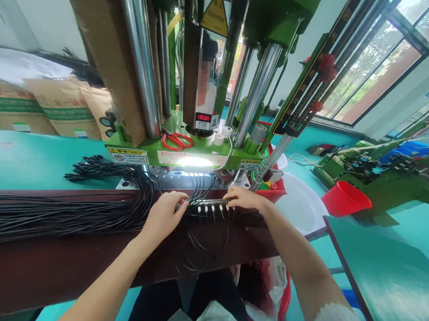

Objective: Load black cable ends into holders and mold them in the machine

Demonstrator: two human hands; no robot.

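A narrow metal bar [212,202] lies across the near side of the press, with several silver connectors [214,208] in a row along it. Thin black cables run from the connectors. At the bar's left end, my left hand [166,211] pinches it between thumb and fingers. My right hand [244,198] grips the right end with its fingers curled over it. Left of my left hand lies a thick bundle of black cables [87,215], its ends bunched on the green surface behind.
A green press [186,146] with chrome columns stands right ahead, red-handled scissors [177,141] on its ledge. At right are a white basin [301,204] and a red bucket [346,198]. Paper sacks [54,104] stand at left. A lined bin [264,289] sits below the brown tabletop [84,264].
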